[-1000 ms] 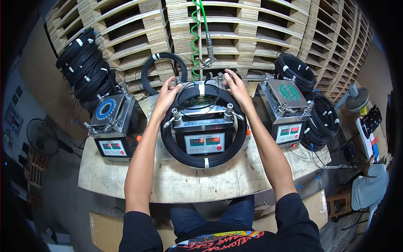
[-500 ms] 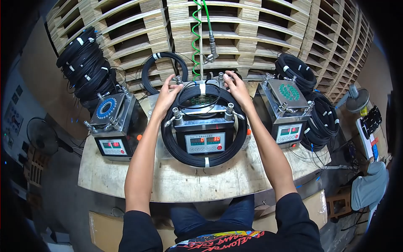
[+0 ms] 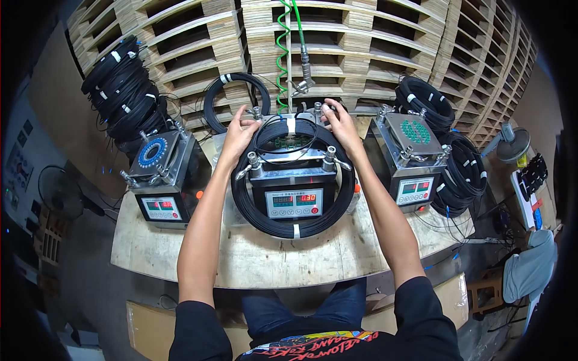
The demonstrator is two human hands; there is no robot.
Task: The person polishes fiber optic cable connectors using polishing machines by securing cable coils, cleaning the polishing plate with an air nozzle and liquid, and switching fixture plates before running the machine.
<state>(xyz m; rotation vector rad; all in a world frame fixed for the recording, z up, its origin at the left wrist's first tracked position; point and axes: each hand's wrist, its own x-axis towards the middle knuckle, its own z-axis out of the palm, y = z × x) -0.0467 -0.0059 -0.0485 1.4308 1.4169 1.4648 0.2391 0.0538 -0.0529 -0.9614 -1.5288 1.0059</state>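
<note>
My left hand is at the rear left clamp post of the middle machine, thumb and forefinger spread beside it. On the other side my right hand has its fingers apart next to the rear right clamp post. Whether either hand touches a lever there is hard to make out. A large coil of black cable, bound with white tape, hangs around the machine's front and top. Its lit display panel shows through the ring. Green connectors sit in the top plate, partly hidden by cable.
Similar machines stand left, with a blue ring of connectors, and right, with green ones. Black cable coils are stacked at the left and right. An air gun hangs before the wooden pallets.
The middle display has gone from 0 and 30 to 1 and 0.30. My forefingers have lifted slightly away from the rear posts. The coil has hardly moved.
</note>
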